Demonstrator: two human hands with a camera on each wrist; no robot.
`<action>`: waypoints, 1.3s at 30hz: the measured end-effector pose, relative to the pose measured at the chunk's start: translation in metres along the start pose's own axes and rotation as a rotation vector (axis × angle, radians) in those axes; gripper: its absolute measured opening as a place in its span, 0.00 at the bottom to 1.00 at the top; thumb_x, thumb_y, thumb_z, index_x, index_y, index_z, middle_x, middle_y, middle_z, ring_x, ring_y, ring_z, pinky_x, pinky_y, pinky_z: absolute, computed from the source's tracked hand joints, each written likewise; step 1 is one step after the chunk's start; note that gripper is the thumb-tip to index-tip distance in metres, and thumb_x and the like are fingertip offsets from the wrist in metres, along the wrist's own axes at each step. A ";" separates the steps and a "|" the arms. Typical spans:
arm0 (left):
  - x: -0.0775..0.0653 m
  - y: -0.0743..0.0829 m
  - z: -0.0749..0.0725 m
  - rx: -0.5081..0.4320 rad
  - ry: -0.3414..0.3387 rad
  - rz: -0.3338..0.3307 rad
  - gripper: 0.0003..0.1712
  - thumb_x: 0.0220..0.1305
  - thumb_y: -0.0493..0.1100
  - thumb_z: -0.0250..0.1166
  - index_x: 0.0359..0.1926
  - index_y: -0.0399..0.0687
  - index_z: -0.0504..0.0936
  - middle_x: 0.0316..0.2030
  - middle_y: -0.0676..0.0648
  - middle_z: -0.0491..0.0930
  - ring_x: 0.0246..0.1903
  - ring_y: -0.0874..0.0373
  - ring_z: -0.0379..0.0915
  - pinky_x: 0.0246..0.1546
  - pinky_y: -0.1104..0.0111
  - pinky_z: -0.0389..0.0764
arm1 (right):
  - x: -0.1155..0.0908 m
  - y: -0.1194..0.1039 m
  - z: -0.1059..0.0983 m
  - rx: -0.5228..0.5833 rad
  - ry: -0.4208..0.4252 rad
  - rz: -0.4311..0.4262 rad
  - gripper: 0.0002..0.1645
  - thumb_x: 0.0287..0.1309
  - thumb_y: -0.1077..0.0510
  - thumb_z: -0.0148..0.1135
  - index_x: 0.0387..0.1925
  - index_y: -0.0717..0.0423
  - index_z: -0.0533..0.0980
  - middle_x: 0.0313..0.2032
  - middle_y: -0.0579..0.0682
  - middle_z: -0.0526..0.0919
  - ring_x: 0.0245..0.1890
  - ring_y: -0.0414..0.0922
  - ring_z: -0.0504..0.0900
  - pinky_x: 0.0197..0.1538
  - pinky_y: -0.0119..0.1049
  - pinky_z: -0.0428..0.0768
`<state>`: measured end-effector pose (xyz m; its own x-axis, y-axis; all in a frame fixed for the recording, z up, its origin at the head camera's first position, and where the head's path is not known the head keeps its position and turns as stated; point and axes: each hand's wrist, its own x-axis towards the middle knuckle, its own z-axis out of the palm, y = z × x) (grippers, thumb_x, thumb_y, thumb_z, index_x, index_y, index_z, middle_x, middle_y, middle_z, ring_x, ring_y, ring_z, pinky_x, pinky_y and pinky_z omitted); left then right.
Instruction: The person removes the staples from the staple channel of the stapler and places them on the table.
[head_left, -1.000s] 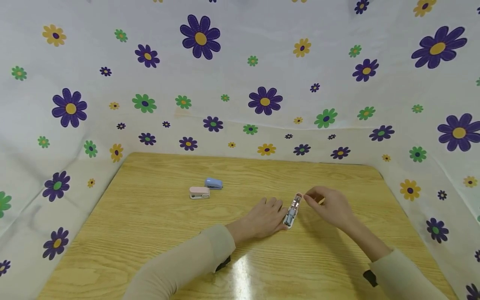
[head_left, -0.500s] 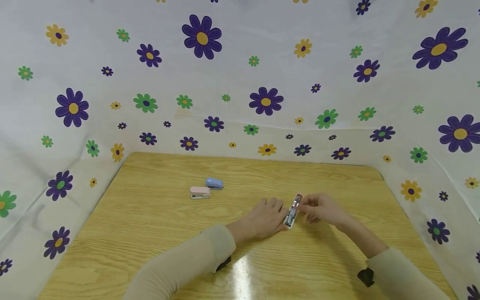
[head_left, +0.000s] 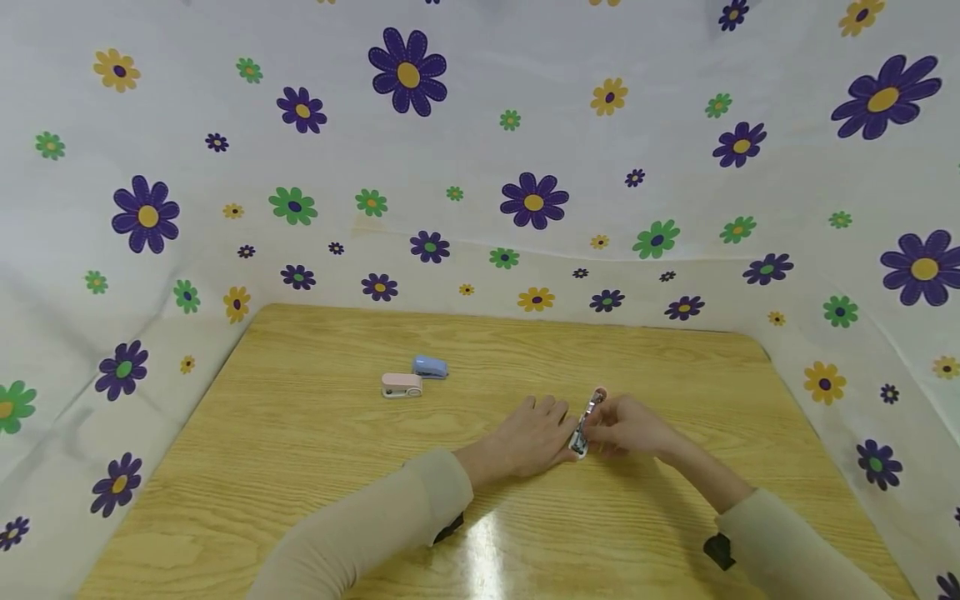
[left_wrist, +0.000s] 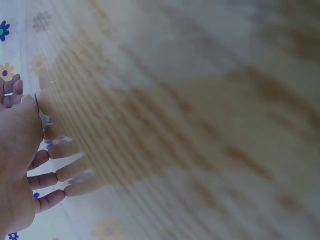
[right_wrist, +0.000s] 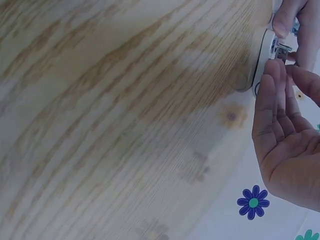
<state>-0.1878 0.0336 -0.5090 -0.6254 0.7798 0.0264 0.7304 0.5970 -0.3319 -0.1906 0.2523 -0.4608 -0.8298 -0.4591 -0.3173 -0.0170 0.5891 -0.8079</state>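
A small stapler lies on the table with its metal inside parts exposed and its far end pinkish. My left hand rests palm down beside it, holding its near end between thumb and forefinger, the other fingers spread. From the right, my right hand pinches the metal part at the stapler's middle and hides some of it. The right wrist view has the white base edge-on, a shiny metal piece standing up by my right fingertips, and my left thumb against the stapler.
A pink stapler and a blue stapler lie close together, farther back on the left of the wooden table. A white flowered cloth hangs around the table's back and sides.
My right hand has moved left and toward me, from beside the stapler's far end to its middle, where it pinches the metal part. The left hand stays put.
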 end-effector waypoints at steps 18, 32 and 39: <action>-0.004 0.003 0.001 0.015 -0.022 0.011 0.35 0.80 0.73 0.34 0.68 0.60 0.70 0.58 0.54 0.74 0.51 0.61 0.71 0.47 0.69 0.75 | -0.001 -0.005 0.008 0.000 0.006 0.051 0.10 0.68 0.61 0.68 0.40 0.67 0.81 0.28 0.55 0.89 0.25 0.41 0.86 0.30 0.37 0.85; -0.007 0.005 0.001 -0.013 0.002 0.001 0.33 0.79 0.73 0.37 0.66 0.59 0.70 0.57 0.54 0.75 0.50 0.61 0.71 0.46 0.69 0.74 | -0.019 -0.001 -0.007 0.049 -0.013 0.101 0.14 0.72 0.55 0.65 0.42 0.66 0.81 0.30 0.49 0.89 0.29 0.41 0.87 0.35 0.37 0.87; -0.006 0.005 0.003 0.005 -0.002 0.002 0.34 0.79 0.73 0.37 0.66 0.59 0.70 0.56 0.54 0.75 0.49 0.61 0.71 0.44 0.69 0.74 | -0.036 0.006 -0.017 0.060 -0.050 0.121 0.17 0.73 0.54 0.65 0.44 0.69 0.82 0.29 0.47 0.88 0.28 0.40 0.86 0.35 0.37 0.87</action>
<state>-0.1810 0.0310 -0.5134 -0.6241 0.7810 0.0240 0.7306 0.5941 -0.3366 -0.1706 0.2842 -0.4458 -0.7952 -0.4204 -0.4369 0.1161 0.6017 -0.7903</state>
